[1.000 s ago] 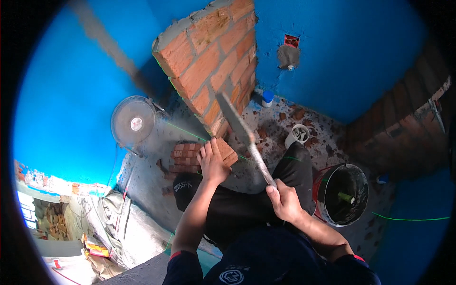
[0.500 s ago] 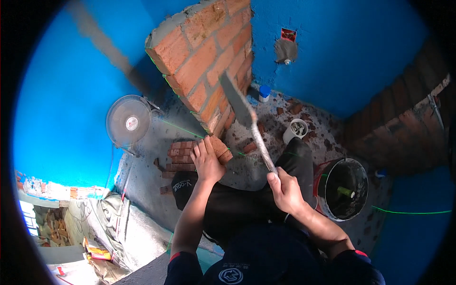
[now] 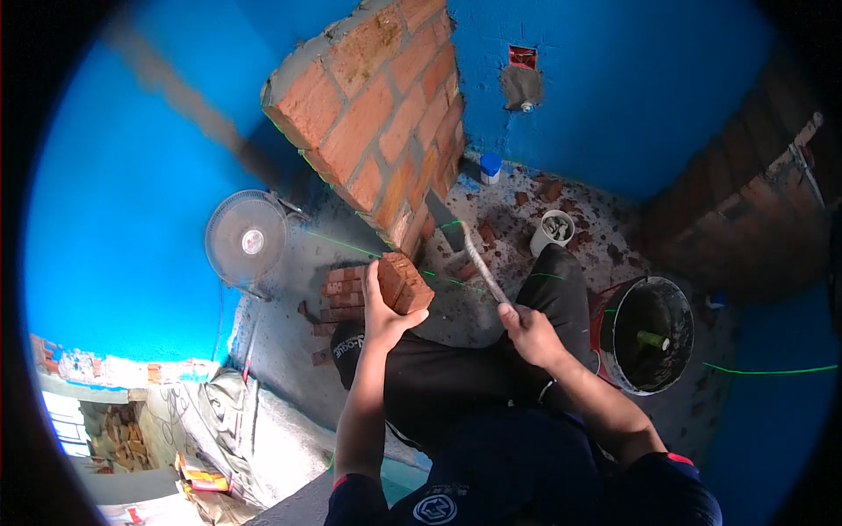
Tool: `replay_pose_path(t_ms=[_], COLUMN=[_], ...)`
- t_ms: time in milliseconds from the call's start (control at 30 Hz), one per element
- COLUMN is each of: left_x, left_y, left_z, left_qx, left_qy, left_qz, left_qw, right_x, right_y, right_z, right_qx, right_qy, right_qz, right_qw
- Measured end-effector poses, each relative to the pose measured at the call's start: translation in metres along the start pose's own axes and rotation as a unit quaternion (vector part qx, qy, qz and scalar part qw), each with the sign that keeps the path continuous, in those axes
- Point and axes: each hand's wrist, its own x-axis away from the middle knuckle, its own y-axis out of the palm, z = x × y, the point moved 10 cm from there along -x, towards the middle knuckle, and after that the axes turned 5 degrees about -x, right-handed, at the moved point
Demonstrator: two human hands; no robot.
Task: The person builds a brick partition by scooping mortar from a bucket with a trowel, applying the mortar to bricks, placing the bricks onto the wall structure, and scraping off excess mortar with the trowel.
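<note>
Brick (image 3: 405, 285) in my left hand (image 3: 386, 320) sits differently from a second ago: my fingers lay over its top then, while now I grasp it from the near side, thumb at its right, rough face up. It is just below the foot of the brick wall (image 3: 386, 96). My right hand (image 3: 533, 335) grips the trowel (image 3: 474, 252) by its handle; its blade has dropped from the wall's face toward its lower end, and I cannot tell whether they touch.

I count one held brick, one trowel, one fan (image 3: 248, 238), one red bucket (image 3: 602, 329) with one green-handled tool (image 3: 652, 339) inside, one white tub (image 3: 541, 243) and one blue-lidded jar (image 3: 490, 169). The brick stack (image 3: 344, 289) is partly hidden, so its number is unclear.
</note>
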Motion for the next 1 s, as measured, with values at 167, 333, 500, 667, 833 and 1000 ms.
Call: replay_pose_path(t_ms=[167, 333, 500, 667, 833, 1000], left_x=[0.011, 0.019, 0.035, 0.046, 0.07, 0.069], left_y=[0.033, 0.047, 0.083, 0.113, 0.136, 0.123], left_z=[-0.021, -0.009, 0.01, 0.006, -0.016, -0.012], left_qx=[0.516, 0.658, 0.733, 0.733, 0.703, 0.593], left_qy=[-0.116, -0.118, -0.18, -0.204, -0.312, -0.276], left_qz=[-0.096, -0.074, -0.171, -0.193, -0.22, -0.214], left_qw=[0.843, 0.74, 0.633, 0.619, 0.599, 0.726], right_x=[0.016, 0.055, 0.137, 0.206, 0.223, 0.152], right_y=[-0.035, -0.104, -0.249, -0.373, -0.381, -0.349], right_z=[-0.011, -0.036, -0.02, 0.05, 0.157, 0.208], right_qx=[-0.16, -0.299, -0.146, 0.256, 0.309, 0.379], right_qy=[0.077, 0.036, -0.005, 0.185, 0.456, 0.334], right_qz=[-0.018, 0.035, 0.145, 0.306, 0.205, 0.098], right_qw=[0.984, 0.953, 0.979, 0.898, 0.809, 0.858])
